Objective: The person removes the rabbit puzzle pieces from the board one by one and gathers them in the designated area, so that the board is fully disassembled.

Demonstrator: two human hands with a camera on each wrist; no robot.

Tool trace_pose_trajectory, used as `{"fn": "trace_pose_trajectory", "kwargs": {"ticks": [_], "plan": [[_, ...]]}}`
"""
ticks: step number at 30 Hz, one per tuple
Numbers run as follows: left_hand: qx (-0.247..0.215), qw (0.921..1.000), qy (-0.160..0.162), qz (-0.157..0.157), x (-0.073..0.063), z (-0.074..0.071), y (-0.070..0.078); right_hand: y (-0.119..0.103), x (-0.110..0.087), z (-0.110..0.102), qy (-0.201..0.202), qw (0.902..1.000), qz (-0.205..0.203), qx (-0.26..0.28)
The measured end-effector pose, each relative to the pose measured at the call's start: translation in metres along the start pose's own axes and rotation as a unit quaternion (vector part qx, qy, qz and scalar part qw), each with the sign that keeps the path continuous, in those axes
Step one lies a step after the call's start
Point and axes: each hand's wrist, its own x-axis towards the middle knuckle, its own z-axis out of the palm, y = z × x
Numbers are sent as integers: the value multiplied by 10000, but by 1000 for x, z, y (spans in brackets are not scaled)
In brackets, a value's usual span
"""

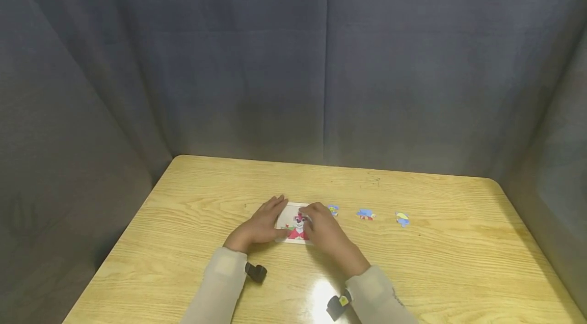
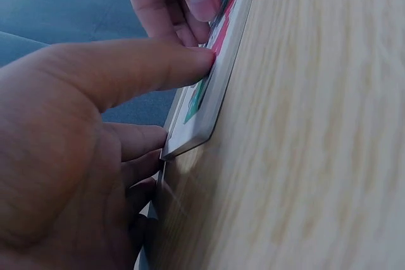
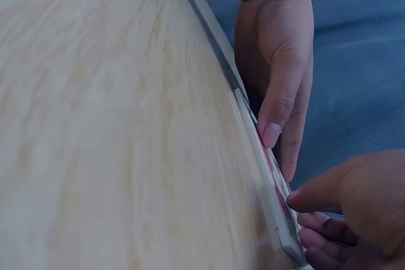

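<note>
Jigsaw puzzle board (image 1: 283,216), pale-bordered, printed with white-faced cartoon dog (image 1: 298,224) in red, lying flat on wood-grain table (image 1: 206,186). Left hand (image 1: 261,225): fingers extended along its left edge, thumb resting on top. Right hand (image 1: 326,231): fingers bent over right side; whether gripping anything, cannot tell.

The bench (image 1: 458,252) has a top of light wood with rounded far corners. On it lies a puzzle board (image 1: 286,216); at its right, three puzzle pieces (image 1: 365,214) lie separately.
</note>
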Motion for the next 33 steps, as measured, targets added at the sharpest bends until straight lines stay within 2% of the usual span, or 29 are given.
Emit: {"fn": "trace_pose_trajectory", "kwargs": {"ticks": [11,18,25,33], "plan": [[-31,10000,1,-43,0,1,0,2,-1,1,-16,9992,-251,-327],[-54,10000,-24,24,0,1,0,6,1,2,-11,9995,-171,-249],[-74,10000,39,43,1,1,0,8,1,4,144,9989,-345,-274],[-68,9999,37,68,1,1,-1,9,2,6,144,9995,-128,-246]]}}
